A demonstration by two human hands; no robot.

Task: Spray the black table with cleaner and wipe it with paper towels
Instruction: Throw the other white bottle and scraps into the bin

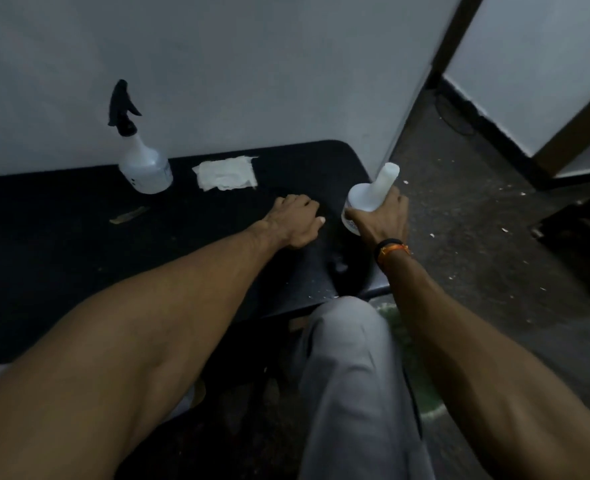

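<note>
The black table runs along a white wall. At its back stands a clear spray bottle with a black trigger head. A crumpled white paper towel lies flat just to the right of it. My right hand grips a second white bottle by its shoulder at the table's right edge; its neck points up and carries no trigger head. My left hand rests on the table just left of that bottle, fingers curled shut, with nothing visible in them.
A small tan strip lies on the table in front of the spray bottle. A dark, blurred object sits near the table's right front corner. My grey-trousered knee is under the front edge. The floor to the right is speckled with white debris.
</note>
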